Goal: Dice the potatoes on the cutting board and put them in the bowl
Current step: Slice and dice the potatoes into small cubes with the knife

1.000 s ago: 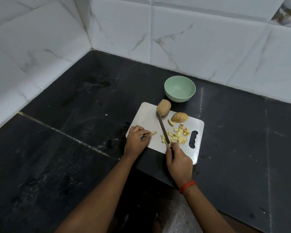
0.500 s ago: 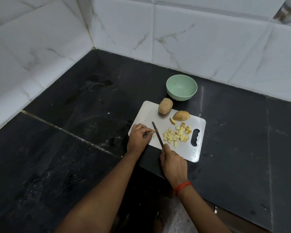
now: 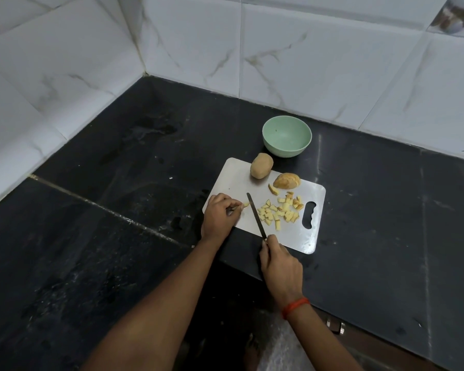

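Dicing under way: left hand pinching a potato sliver at the cutting board's left edge, right hand gripping the knife just beside it, a cut across the sliver apparently due next.

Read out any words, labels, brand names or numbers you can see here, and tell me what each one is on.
There is no readable text.
The cutting board, the bowl and the knife show no print or marks.
The patterned tile at the top right has a blurred picture, and no letters can be made out on it.
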